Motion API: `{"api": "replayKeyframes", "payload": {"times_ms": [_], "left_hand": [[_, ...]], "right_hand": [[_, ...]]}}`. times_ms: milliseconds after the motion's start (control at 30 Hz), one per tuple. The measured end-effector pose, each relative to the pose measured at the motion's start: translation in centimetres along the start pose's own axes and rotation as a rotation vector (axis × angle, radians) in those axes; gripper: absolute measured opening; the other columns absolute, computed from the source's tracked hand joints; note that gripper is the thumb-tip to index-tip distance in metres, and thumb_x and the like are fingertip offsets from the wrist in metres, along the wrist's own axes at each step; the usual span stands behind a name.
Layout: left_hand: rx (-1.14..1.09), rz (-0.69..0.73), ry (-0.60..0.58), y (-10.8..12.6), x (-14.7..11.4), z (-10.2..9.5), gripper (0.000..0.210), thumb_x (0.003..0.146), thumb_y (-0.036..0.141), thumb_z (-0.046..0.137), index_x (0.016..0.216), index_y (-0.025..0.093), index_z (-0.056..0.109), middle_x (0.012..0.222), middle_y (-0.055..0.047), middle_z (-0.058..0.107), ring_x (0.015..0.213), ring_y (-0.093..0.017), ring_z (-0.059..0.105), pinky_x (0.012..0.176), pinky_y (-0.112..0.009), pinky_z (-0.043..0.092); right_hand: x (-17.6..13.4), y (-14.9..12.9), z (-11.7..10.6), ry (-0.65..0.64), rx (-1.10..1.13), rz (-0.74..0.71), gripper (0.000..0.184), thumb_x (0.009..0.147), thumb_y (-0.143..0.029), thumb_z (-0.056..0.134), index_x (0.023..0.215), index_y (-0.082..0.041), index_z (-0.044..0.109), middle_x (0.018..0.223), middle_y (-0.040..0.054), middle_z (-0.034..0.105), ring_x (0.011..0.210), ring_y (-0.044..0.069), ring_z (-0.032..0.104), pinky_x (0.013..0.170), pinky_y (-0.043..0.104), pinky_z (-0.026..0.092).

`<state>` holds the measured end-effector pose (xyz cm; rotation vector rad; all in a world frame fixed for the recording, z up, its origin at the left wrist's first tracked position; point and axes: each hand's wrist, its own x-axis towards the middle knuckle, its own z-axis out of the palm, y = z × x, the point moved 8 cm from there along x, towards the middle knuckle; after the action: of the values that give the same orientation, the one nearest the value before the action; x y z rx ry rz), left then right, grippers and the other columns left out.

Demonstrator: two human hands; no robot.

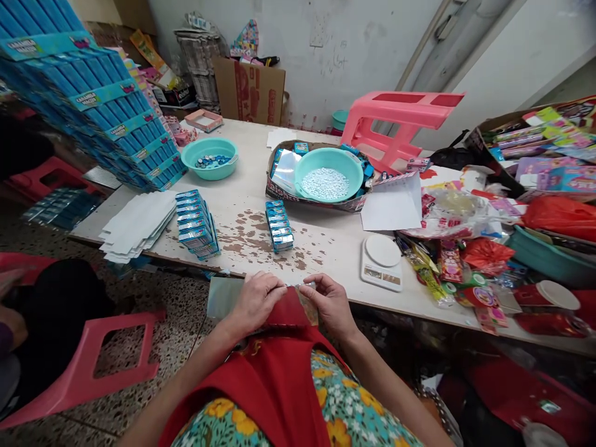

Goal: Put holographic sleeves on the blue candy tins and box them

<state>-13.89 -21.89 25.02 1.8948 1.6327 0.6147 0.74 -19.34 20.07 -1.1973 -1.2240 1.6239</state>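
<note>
A clear plastic sheet (291, 307), or perhaps a flat bag, stretches between my hands at the table's front edge; red apron cloth shows through it. My left hand (258, 301) is closed over its upper edge, fingers bent and pressed together. Thumb and forefinger of my right hand (329, 303) pinch the opposite corner. A pale, shiny sheet part (224, 298) sticks out left of my left hand; I cannot tell if it is the same piece. Just beyond my hands stands a short row of small blue boxes (279, 226). Farther left is a larger stack of blue boxes (195, 223).
White cards (139, 223) lie at the left, below a tall pile of blue display boxes (116, 118). Behind are a teal basin (210, 172) and another basin (356, 177) of white pieces. A kitchen scale (382, 264) and candy clutter are right. A person sits left.
</note>
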Motion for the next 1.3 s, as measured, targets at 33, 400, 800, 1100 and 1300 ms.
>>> {"api": "replayKeyframes", "payload": {"times_ms": [33, 400, 800, 1100, 1300], "left_hand": [[0.026, -0.001, -0.006, -0.1, 0.2, 0.1, 0.030, 0.089, 0.035, 0.041, 0.074, 0.019, 0.061, 0.080, -0.003, 0.062, 0.083, -0.017, 0.051, 0.078, -0.031, 0.034], [0.050, -0.037, -0.005, -1.4, 2.0, 1.5, 0.031, 0.091, 0.031, 0.038, 0.069, 0.018, 0.055, 0.078, -0.002, 0.060, 0.081, -0.016, 0.050, 0.076, -0.030, 0.032], [0.141, 0.169, -0.200, -3.4, 2.7, 2.8, 0.031, 0.090, 0.040, 0.039, 0.080, 0.019, 0.058, 0.080, -0.002, 0.060, 0.079, -0.016, 0.051, 0.074, -0.030, 0.030], [0.023, 0.161, -0.340, -5.2, 2.7, 2.4, 0.041, 0.092, 0.042, 0.029, 0.070, 0.017, 0.054, 0.070, -0.002, 0.055, 0.067, -0.014, 0.047, 0.064, -0.024, 0.033], [-0.224, 0.026, -0.485, -6.7, 3.1, 2.9, 0.046, 0.086, 0.052, 0.036, 0.063, 0.015, 0.052, 0.059, 0.002, 0.048, 0.057, -0.011, 0.040, 0.055, -0.021, 0.031]], "right_hand": [[0.3, -0.3, -0.1, -0.017, -0.067, -0.012, 0.028, 0.068, -0.041, 0.070, 0.081, -0.019, 0.060, 0.060, -0.0036, 0.051, 0.054, 0.010, 0.043, 0.051, 0.022, 0.036], [2.2, -3.3, -1.7, -0.030, -0.682, -0.345, 0.027, 0.086, -0.043, 0.049, 0.075, -0.022, 0.064, 0.071, 0.0023, 0.058, 0.071, 0.017, 0.051, 0.067, 0.029, 0.040], [3.6, -1.7, 0.7, -0.175, -0.593, -0.221, 0.024, 0.085, -0.038, 0.051, 0.072, -0.021, 0.061, 0.069, 0.0014, 0.060, 0.067, 0.015, 0.052, 0.063, 0.026, 0.039], [4.8, -0.2, -0.4, -0.217, -0.467, -0.073, 0.031, 0.082, -0.044, 0.051, 0.066, -0.018, 0.055, 0.061, -0.0025, 0.050, 0.061, 0.011, 0.043, 0.058, 0.023, 0.035], [5.5, 1.0, -1.8, -0.225, -0.401, 0.025, 0.035, 0.077, -0.050, 0.056, 0.065, -0.017, 0.054, 0.056, -0.0040, 0.046, 0.053, 0.009, 0.038, 0.050, 0.022, 0.030]]}}
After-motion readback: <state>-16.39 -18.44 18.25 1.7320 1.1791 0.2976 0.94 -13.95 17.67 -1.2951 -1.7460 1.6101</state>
